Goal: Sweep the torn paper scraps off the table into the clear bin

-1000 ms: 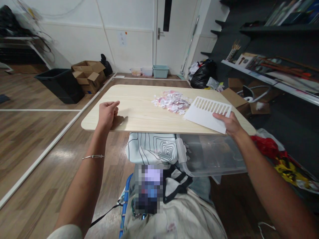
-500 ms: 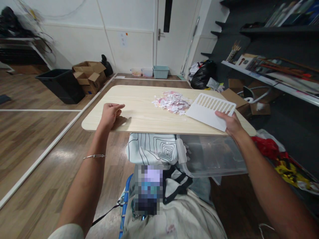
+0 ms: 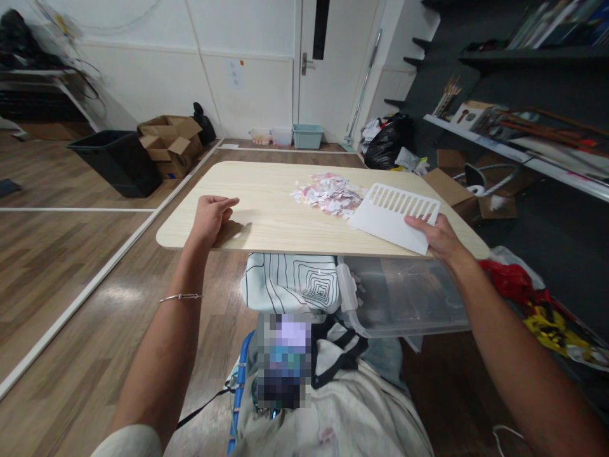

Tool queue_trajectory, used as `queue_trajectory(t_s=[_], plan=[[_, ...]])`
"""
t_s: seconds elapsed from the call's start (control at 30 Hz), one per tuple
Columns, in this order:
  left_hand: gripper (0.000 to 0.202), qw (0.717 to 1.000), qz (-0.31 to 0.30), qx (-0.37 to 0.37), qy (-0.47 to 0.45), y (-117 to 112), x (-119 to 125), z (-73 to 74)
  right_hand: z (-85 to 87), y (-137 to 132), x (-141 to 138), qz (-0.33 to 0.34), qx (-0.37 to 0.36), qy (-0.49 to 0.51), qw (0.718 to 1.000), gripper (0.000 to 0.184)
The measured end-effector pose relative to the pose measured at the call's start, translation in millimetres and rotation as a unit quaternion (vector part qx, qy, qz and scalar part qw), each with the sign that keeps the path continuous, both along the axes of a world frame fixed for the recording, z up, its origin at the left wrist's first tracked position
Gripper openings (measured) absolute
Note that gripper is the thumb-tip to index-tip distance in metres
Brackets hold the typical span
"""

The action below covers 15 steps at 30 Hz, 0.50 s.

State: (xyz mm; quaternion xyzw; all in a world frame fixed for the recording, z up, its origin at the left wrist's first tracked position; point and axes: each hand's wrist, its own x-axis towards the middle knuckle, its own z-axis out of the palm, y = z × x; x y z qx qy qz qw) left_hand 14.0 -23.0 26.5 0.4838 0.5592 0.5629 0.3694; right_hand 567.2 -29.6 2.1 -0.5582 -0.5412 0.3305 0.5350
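A white flat board [image 3: 387,218] with a row of slots along its far side is held at its right end by my right hand [image 3: 440,236], thumb on top. The board is tilted over the right of the pale wooden table [image 3: 257,219]. Its left corner meets the edge of a heap of white and pinkish paper scraps [image 3: 330,193]; whether they touch is unclear. Over the table's left part, my left hand [image 3: 212,219] is closed, its fingers curled and thumb and forefinger pointing right. Nothing shows in it.
Below the table's front edge are a clear plastic bin [image 3: 404,298] and a white patterned cloth item [image 3: 292,279]. A black trash bin [image 3: 117,162] and cardboard boxes [image 3: 171,143] stand left on the floor. Shelves [image 3: 523,152] line the right, with a black bag [image 3: 390,143] nearby.
My right hand has moved slightly left with the white board, bringing it nearer the paper heap. The left hand has stayed in place.
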Motion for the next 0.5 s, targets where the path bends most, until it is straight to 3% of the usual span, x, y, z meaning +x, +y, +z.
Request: queue_trajectory(t_s=[0.3,0.5], plan=[[0.060,1.000,-0.006,0.009,0.020,0.4,-1.1,-0.7,-2.5,3.2,0.4,-0.017,0.025,0.021,0.999,0.069],[0.059,1.000,-0.005,-0.007,0.020,-0.4,-1.0,0.4,-1.7,0.6,-0.1,-0.009,0.019,-0.018,1.000,0.065]])
